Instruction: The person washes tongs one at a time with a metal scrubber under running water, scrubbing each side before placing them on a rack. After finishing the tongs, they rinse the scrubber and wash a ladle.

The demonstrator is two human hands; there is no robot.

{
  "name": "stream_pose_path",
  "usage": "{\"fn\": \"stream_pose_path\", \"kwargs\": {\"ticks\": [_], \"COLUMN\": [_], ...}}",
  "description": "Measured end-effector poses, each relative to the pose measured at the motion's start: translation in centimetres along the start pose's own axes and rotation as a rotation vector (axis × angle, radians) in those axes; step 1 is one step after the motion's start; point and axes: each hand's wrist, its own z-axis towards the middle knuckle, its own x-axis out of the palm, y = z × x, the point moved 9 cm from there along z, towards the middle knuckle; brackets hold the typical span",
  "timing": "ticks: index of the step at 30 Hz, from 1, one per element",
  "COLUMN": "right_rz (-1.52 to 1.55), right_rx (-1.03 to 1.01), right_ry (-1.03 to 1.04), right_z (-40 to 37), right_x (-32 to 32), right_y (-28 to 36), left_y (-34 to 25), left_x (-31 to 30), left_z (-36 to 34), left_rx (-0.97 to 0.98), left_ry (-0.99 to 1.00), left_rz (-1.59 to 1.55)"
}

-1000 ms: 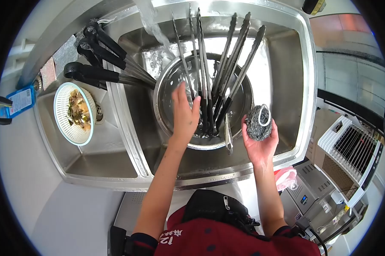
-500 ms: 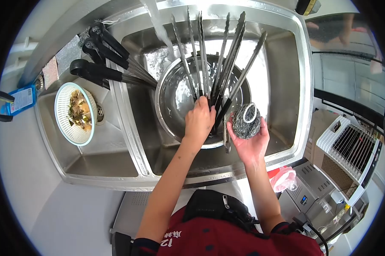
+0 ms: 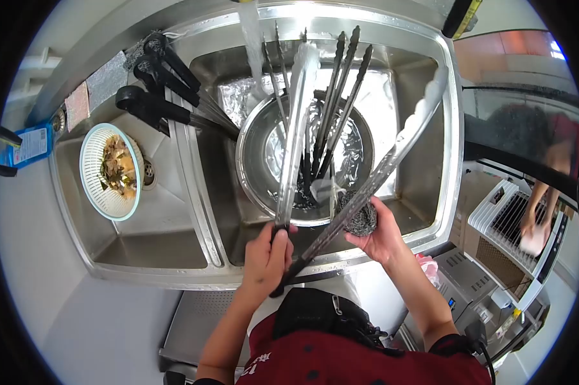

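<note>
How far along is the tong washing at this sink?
Done: no tongs visibly set aside. In hand: left hand grips one long metal tongs; right hand presses a steel wool scrubber on it. Left: several dark-tipped tongs standing in the round steel bowl under running water.

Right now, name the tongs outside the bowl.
The splayed pair in the left hand, one arm against the scourer in the right hand; the other tongs stand in the bowl.

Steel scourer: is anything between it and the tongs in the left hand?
Nothing visible. The steel scourer in the right hand lies against one arm of the open tongs, which the left hand grips near the hinge.
</note>
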Motion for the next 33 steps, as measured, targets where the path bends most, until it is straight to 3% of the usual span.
{"fn": "stream_pose_path", "kwargs": {"ticks": [3, 5, 7, 12, 15, 17, 19, 22, 25, 28, 31, 33], "right_rz": [-0.036, 0.069, 0.041, 0.074, -0.084, -0.17, -0.542, -0.415, -0.409, -0.358, -0.498, -0.516], "right_rx": [-0.125, -0.236, -0.304, -0.508, -0.591, -0.495, -0.558, -0.522, -0.44, -0.231, -0.29, -0.445], "right_ry": [-0.034, 0.05, 0.267, 0.424, 0.302, 0.347, 0.193, 0.244, 0.361, 0.408, 0.231, 0.223], "right_z": [-0.6, 0.2, 2.1, 2.0, 2.5, 3.1, 3.0, 3.6, 3.6, 4.1, 4.7, 5.3], "right_x": [3.1, 5.1, 7.4, 12.5, 12.4, 11.9, 11.5, 12.6, 14.4, 14.7, 13.6, 15.1], "right_y": [-0.1, -0.3, -1.0, -0.6, -0.7, -0.9, -0.4, 0.2, 0.6, -0.7, 0.1, 4.3], "left_y": [-0.1, -0.5, 0.2, -0.5, -1.1, -0.6, -0.4, 0.3, 0.2, 0.2, 0.7, 1.0], "left_x": [0.6, 0.9, 1.3, -0.4, -1.5, -1.7, -1.7, -1.0, -0.3, -0.4, -0.1, 0.7], "left_z": [-1.5, -1.8, -1.5, -0.3, 0.6, 1.2, 1.5, 1.4, 1.3, 0.9, 0.7, -0.1], "left_rx": [0.005, 0.01, -0.028, 0.048, 0.057, 0.067, 0.07, 0.019, 0.099, 0.134, 0.055, 0.071], "left_ry": [0.019, 0.014, 0.039, -0.04, -0.039, -0.018, 0.007, 0.067, 0.124, 0.108, 0.136, 0.167], "left_rz": [-0.078, -0.084, -0.178, -0.133, -0.131, -0.142, -0.155, -0.151, -0.154, -0.159, -0.205, -0.186]}}
